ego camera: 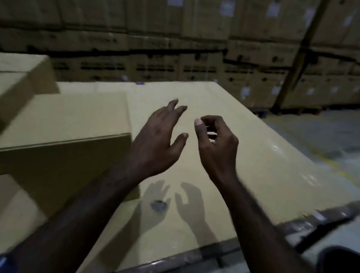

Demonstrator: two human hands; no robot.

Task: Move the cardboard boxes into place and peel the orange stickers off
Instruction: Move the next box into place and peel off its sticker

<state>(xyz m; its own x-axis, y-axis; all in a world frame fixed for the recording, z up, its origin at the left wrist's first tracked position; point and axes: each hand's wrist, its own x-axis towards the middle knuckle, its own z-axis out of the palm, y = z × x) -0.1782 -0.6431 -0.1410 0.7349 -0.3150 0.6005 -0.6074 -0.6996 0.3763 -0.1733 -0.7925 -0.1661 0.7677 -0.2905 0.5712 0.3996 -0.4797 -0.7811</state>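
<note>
A plain cardboard box (61,125) lies on a wide flat cardboard sheet (260,161) that covers a pallet. Behind it at the far left stands a second, taller cardboard box (10,80). My left hand (159,141) hovers above the sheet just right of the near box, its fingers spread and relaxed, touching nothing. My right hand (215,144) hangs beside it with the fingers loosely curled and the thumb raised, holding nothing I can see. A small dark round mark (158,204) sits on the sheet under the hands' shadows. No orange sticker shows in this blurred frame.
A wall of stacked printed cartons (184,37) with white labels fills the background. The pallet's dark wooden edge (320,218) shows at the lower right. Grey floor with a yellow line (334,164) lies to the right. A dark shoe (346,269) is at the bottom right.
</note>
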